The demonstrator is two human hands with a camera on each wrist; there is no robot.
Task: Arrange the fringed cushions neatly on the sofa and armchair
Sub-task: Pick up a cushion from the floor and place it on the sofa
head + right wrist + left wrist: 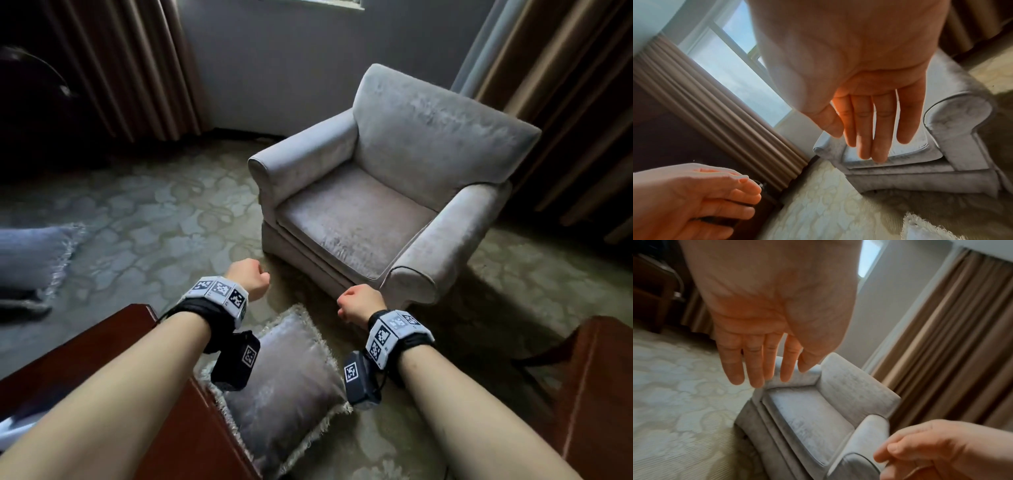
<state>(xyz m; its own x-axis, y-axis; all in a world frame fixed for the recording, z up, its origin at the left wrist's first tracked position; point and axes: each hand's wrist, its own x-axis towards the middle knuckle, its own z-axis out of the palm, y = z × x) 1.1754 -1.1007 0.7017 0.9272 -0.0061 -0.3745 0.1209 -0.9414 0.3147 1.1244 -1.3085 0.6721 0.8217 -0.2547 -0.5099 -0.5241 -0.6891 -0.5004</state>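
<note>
Both hands hang in the air in front of the armchair (387, 192), holding nothing. The left hand (247, 278) has its fingers (754, 368) out straight in its wrist view. The right hand (358, 304) shows the same slack, extended fingers (865, 129), so each grip is open and empty.

1 fringed cushion (284, 383) lies flat on the carpet (154, 226) just short of the armchair's front, below and between the wrists. A 2nd fringed cushion (30, 257) lies well off to the armchair's left, also on the carpet. The armchair seat is bare, so nothing looks placed yet.

The risk I see: the near cushion lies close against a dark wooden worktop (113, 346), and a grab by the fringe alone could tear strands or let it swing and drop. Stepping forward could also tread on it.

No brand or readable writing anywhere; only black-and-white coded squares on the wrist bands (219, 291).
</note>
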